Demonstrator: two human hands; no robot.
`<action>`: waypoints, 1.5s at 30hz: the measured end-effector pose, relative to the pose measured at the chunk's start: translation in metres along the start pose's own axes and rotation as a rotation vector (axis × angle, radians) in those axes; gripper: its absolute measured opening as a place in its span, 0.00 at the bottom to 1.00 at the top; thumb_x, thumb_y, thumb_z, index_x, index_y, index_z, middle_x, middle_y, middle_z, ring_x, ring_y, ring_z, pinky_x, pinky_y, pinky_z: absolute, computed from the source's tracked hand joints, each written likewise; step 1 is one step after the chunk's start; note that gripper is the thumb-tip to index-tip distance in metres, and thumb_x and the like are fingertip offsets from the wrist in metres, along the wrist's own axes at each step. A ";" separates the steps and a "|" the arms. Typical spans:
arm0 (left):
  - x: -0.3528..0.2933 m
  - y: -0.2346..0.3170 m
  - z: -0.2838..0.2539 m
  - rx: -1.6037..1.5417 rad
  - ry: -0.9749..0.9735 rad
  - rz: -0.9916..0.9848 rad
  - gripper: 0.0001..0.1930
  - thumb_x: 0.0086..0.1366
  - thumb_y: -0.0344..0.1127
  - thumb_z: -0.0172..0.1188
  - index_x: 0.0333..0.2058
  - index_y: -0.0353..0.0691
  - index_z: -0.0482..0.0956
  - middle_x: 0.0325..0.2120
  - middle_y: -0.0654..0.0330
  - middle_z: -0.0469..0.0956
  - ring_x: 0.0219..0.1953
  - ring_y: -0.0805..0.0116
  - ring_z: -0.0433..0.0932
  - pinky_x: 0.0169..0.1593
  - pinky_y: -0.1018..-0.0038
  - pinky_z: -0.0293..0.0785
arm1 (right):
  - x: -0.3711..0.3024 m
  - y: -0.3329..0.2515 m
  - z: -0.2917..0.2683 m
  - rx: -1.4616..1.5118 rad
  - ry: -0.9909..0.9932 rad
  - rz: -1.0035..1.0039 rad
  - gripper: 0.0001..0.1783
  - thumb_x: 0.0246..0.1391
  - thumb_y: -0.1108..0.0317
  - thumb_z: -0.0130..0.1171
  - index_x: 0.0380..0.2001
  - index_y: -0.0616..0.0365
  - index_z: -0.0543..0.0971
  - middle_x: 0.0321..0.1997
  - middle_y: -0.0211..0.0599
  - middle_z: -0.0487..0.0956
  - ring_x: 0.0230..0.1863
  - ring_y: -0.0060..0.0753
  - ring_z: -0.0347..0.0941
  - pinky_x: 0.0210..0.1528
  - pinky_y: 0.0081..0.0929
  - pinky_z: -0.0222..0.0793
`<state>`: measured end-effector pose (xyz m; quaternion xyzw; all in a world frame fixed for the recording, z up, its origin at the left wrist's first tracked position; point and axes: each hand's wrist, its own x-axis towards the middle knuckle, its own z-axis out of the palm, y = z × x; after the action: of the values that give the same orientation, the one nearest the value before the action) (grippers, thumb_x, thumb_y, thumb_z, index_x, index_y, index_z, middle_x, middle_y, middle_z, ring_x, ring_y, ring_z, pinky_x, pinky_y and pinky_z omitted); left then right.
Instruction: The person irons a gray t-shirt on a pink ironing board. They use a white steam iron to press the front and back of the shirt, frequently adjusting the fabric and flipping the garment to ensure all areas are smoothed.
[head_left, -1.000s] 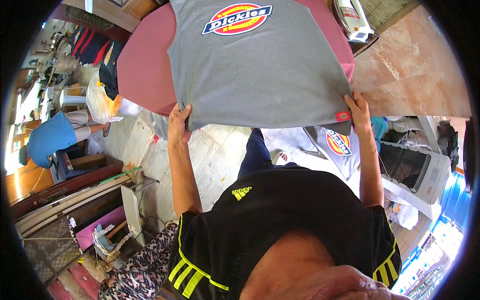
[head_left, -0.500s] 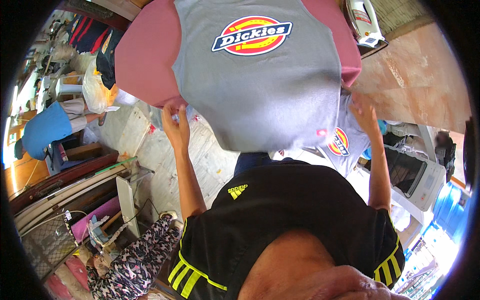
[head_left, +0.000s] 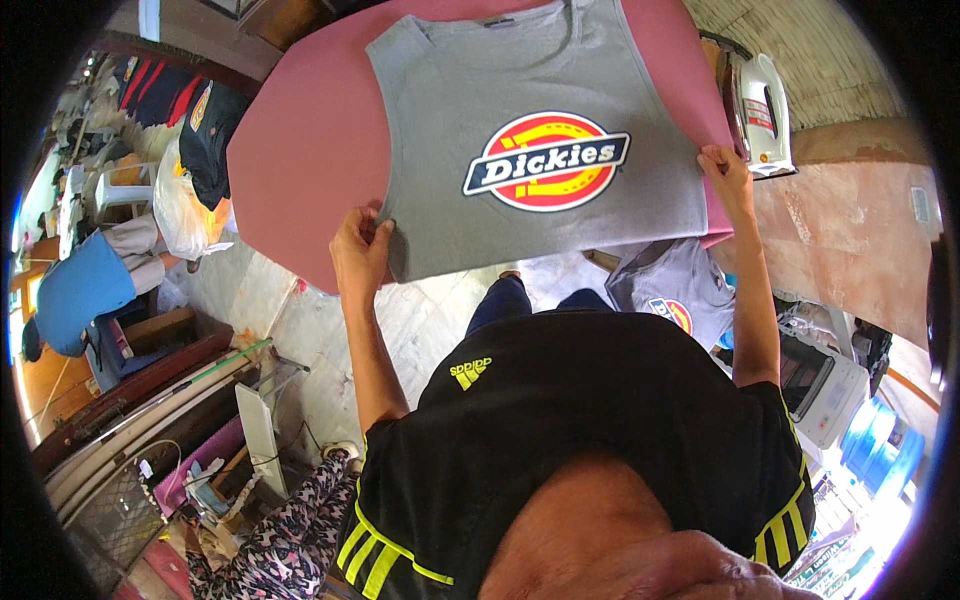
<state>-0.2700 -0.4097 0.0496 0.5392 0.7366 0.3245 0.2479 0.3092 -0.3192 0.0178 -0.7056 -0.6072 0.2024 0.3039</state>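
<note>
A grey sleeveless shirt [head_left: 440, 225] with a red, yellow and blue printed emblem lies front up on a pink padded board [head_left: 300, 160]. Its neckline is at the far end, and the near part drops over the board's front edge, out of sight. With bent fingers my left hand [head_left: 362, 250] pinches the shirt's left side edge, low down by the armhole. My right hand [head_left: 728, 183] pinches the opposite side edge, a little farther away. Between the hands the fabric looks fairly smooth.
A white iron [head_left: 768, 120] stands beyond the board's right edge. Another grey printed shirt [head_left: 670, 285] hangs or lies below it. At left, a person in blue [head_left: 90, 290] bends near a plastic bag [head_left: 190, 190]. Someone's patterned trousers [head_left: 290, 540] show at lower left.
The shirt's near end, earlier flaring toward me, now falls over the board's edge. Both hands have moved onto its side edges. The view has shifted, bringing the neckline into sight.
</note>
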 end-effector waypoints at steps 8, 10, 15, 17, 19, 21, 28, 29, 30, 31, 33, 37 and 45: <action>0.055 0.006 -0.023 0.249 -0.397 -0.007 0.13 0.51 0.34 0.72 0.33 0.38 0.80 0.22 0.57 0.78 0.25 0.65 0.78 0.33 0.65 0.74 | 0.020 0.007 -0.010 -0.125 -0.072 0.020 0.12 0.57 0.65 0.67 0.36 0.63 0.81 0.30 0.38 0.83 0.33 0.27 0.79 0.38 0.30 0.74; 0.083 0.004 -0.021 0.216 -0.493 0.019 0.14 0.52 0.37 0.72 0.35 0.39 0.81 0.22 0.56 0.79 0.26 0.63 0.80 0.34 0.64 0.75 | 0.037 0.011 -0.009 -0.112 -0.136 -0.009 0.13 0.57 0.65 0.67 0.39 0.63 0.80 0.33 0.40 0.83 0.35 0.28 0.79 0.38 0.30 0.75; 0.198 0.069 0.012 0.272 0.058 0.614 0.31 0.63 0.51 0.67 0.59 0.39 0.73 0.56 0.46 0.74 0.58 0.42 0.71 0.59 0.55 0.68 | 0.130 -0.087 0.032 -0.144 0.162 -0.469 0.23 0.58 0.60 0.67 0.52 0.59 0.76 0.48 0.47 0.81 0.48 0.48 0.79 0.51 0.39 0.75; 0.248 0.068 0.023 0.278 -0.038 0.660 0.30 0.63 0.49 0.68 0.58 0.39 0.74 0.54 0.47 0.75 0.56 0.44 0.72 0.59 0.57 0.68 | 0.169 -0.123 0.054 -0.190 0.219 -0.550 0.23 0.59 0.59 0.66 0.53 0.58 0.76 0.51 0.48 0.80 0.53 0.54 0.76 0.55 0.42 0.73; 0.275 0.073 0.033 0.229 -0.148 0.672 0.27 0.62 0.47 0.69 0.55 0.39 0.77 0.50 0.49 0.77 0.54 0.47 0.73 0.57 0.59 0.69 | 0.207 -0.129 0.075 -0.200 0.141 -0.666 0.24 0.60 0.60 0.65 0.57 0.56 0.76 0.55 0.46 0.78 0.57 0.51 0.74 0.58 0.42 0.71; 0.289 0.079 0.046 0.122 -0.278 0.628 0.23 0.61 0.44 0.70 0.50 0.37 0.80 0.45 0.51 0.79 0.50 0.50 0.75 0.54 0.62 0.71 | 0.230 -0.132 0.093 -0.224 0.056 -0.764 0.24 0.60 0.60 0.64 0.57 0.55 0.76 0.56 0.45 0.77 0.58 0.50 0.74 0.58 0.42 0.70; 0.308 0.075 0.060 -0.141 -0.355 0.365 0.10 0.63 0.36 0.70 0.36 0.37 0.81 0.24 0.60 0.76 0.28 0.65 0.71 0.41 0.70 0.70 | 0.274 -0.113 0.121 -0.215 -0.218 -0.790 0.15 0.60 0.59 0.63 0.45 0.58 0.80 0.47 0.45 0.80 0.49 0.54 0.77 0.48 0.43 0.76; 0.305 0.075 0.058 -0.092 -0.306 0.362 0.10 0.64 0.38 0.69 0.34 0.38 0.81 0.21 0.61 0.75 0.24 0.63 0.69 0.41 0.70 0.69 | 0.276 -0.125 0.116 -0.189 -0.228 -0.803 0.17 0.60 0.55 0.62 0.41 0.59 0.81 0.42 0.47 0.81 0.45 0.55 0.78 0.46 0.45 0.75; 0.304 0.072 0.059 0.018 -0.268 0.424 0.11 0.63 0.39 0.69 0.35 0.39 0.81 0.22 0.61 0.76 0.25 0.62 0.71 0.42 0.69 0.69 | 0.276 -0.136 0.113 -0.164 -0.228 -0.820 0.21 0.60 0.50 0.61 0.37 0.59 0.81 0.37 0.48 0.83 0.42 0.55 0.79 0.45 0.47 0.75; 0.303 0.067 0.059 0.130 -0.231 0.485 0.12 0.63 0.41 0.70 0.36 0.40 0.81 0.24 0.62 0.77 0.27 0.62 0.72 0.43 0.67 0.69 | 0.273 -0.141 0.115 -0.179 -0.157 -0.889 0.14 0.59 0.57 0.63 0.34 0.57 0.79 0.35 0.45 0.81 0.39 0.54 0.78 0.43 0.45 0.75; 0.304 0.074 0.062 0.321 -0.106 0.601 0.14 0.61 0.44 0.70 0.38 0.42 0.81 0.29 0.61 0.79 0.32 0.60 0.75 0.44 0.64 0.69 | 0.276 -0.133 0.115 -0.208 -0.141 -0.886 0.14 0.59 0.57 0.63 0.36 0.58 0.79 0.36 0.45 0.81 0.40 0.53 0.79 0.42 0.45 0.75; 0.273 0.127 0.098 0.415 0.127 0.802 0.19 0.59 0.48 0.70 0.46 0.47 0.80 0.46 0.57 0.78 0.49 0.55 0.75 0.48 0.55 0.68 | 0.282 -0.119 0.111 -0.180 -0.163 -0.859 0.14 0.60 0.58 0.63 0.38 0.58 0.78 0.37 0.45 0.81 0.40 0.53 0.79 0.43 0.44 0.75; 0.183 0.217 0.263 0.327 -0.061 1.035 0.32 0.65 0.51 0.60 0.60 0.34 0.71 0.64 0.51 0.67 0.66 0.51 0.65 0.66 0.47 0.56 | 0.234 -0.153 0.083 -0.069 0.062 -0.807 0.15 0.59 0.65 0.64 0.46 0.62 0.77 0.41 0.51 0.79 0.41 0.55 0.77 0.41 0.45 0.74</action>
<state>0.0014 -0.1345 0.0331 0.8722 0.4081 0.2696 -0.0101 0.1849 -0.0625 0.0790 -0.4261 -0.8324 0.0248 0.3534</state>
